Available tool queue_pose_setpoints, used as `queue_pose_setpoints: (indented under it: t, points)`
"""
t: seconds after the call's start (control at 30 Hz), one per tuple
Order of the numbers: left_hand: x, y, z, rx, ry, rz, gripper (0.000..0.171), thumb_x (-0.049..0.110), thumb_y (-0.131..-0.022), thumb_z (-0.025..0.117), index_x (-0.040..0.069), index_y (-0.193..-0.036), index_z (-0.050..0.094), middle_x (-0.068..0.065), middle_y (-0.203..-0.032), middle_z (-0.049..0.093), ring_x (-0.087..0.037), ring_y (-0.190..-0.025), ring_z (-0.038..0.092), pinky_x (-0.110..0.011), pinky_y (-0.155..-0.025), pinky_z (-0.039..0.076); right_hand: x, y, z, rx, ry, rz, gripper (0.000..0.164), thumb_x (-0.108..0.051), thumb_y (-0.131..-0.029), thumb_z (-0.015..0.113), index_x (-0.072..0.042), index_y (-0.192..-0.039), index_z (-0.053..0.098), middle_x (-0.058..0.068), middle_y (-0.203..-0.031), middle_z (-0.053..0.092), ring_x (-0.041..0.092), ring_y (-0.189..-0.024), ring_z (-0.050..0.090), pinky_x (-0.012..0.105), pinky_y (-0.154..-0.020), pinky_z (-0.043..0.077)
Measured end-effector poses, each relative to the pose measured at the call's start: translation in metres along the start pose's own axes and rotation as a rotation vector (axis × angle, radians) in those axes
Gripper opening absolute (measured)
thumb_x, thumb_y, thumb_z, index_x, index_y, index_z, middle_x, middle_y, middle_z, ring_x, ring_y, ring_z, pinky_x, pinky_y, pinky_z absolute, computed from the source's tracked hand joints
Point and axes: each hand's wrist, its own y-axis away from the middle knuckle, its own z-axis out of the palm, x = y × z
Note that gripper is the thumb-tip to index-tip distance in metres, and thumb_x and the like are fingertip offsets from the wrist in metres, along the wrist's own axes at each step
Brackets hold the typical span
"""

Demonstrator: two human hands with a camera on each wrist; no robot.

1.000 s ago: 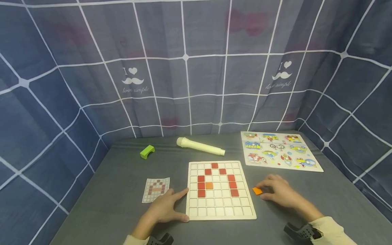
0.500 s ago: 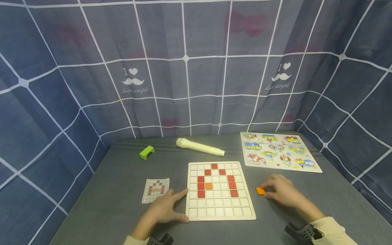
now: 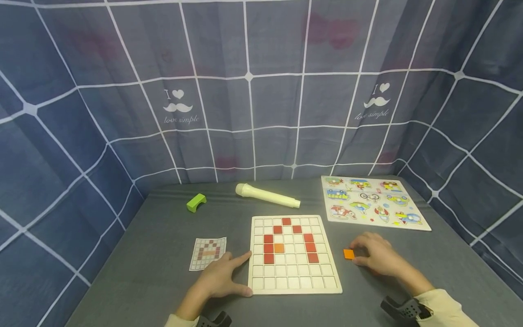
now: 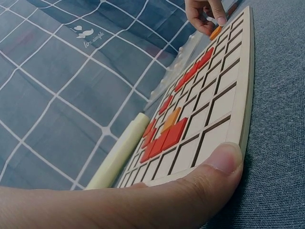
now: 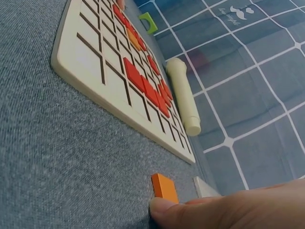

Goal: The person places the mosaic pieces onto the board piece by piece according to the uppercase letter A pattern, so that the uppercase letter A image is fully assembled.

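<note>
A pale grid board (image 3: pixel 293 282) lies flat on the dark cloth. Red tiles (image 3: pixel 268 248) sit in several of its cells, along with one orange tile (image 3: pixel 279 248). My left hand (image 3: pixel 216 278) stays at the board's left side, its extended index finger and thumb touching the edge; the left wrist view shows the thumb (image 4: pixel 224 160) at the near corner. Off the board's right edge, my right hand (image 3: pixel 377 255) pinches another orange tile (image 5: pixel 165 187) between thumb and fingers, low over the cloth. Part of that tile is hidden by the fingertips.
A small printed pattern card (image 3: pixel 208 253) lies beside my left hand. Behind the board are a cream microphone-shaped stick (image 3: pixel 267 196) and a green arch block (image 3: pixel 196 202). A picture puzzle board (image 3: pixel 372 202) lies back right. A checked curtain (image 3: pixel 269 104) encloses the table.
My right hand has shifted slightly right, away from the board, with the orange tile, which has turned a little. The left hand and the board look unchanged.
</note>
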Motion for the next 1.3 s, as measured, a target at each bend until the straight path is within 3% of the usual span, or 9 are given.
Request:
queue_pose_setpoints:
  t: [0.43,0.8,1.3]
  points:
    - [-0.002,0.000,-0.001,0.012,-0.008,0.035,0.098,0.057,-0.060,0.086,0.023,-0.144,0.051,-0.006,-0.091,0.050,-0.018,-0.070,0.042,-0.030,-0.060,0.033,-0.002,0.002,-0.001,-0.009,-0.006,-0.002,0.024,-0.026,-0.072,0.084,-0.020,-0.094,0.077,-0.004,-0.096,0.064,0.019,-0.092,0.057,0.041,-0.076,0.043]
    - [-0.001,-0.001,-0.001,0.001,0.002,0.030,0.098,0.058,-0.060,0.086,0.024,-0.145,0.050,-0.006,-0.092,0.049,-0.019,-0.071,0.042,-0.030,-0.060,0.033,-0.004,0.000,-0.003,0.123,-0.013,0.003,0.022,-0.031,-0.069,0.086,-0.022,-0.083,0.071,-0.008,-0.088,0.062,0.017,-0.087,0.058,0.040,-0.077,0.043]
    - [0.000,0.002,-0.001,0.001,0.005,0.031,0.097,0.056,-0.061,0.086,0.024,-0.145,0.050,-0.005,-0.091,0.048,-0.018,-0.070,0.041,-0.029,-0.061,0.033,-0.024,-0.017,-0.002,0.167,0.000,-0.019,0.024,-0.028,-0.069,0.084,-0.017,-0.084,0.070,-0.006,-0.084,0.064,0.017,-0.083,0.059,0.041,-0.076,0.045]
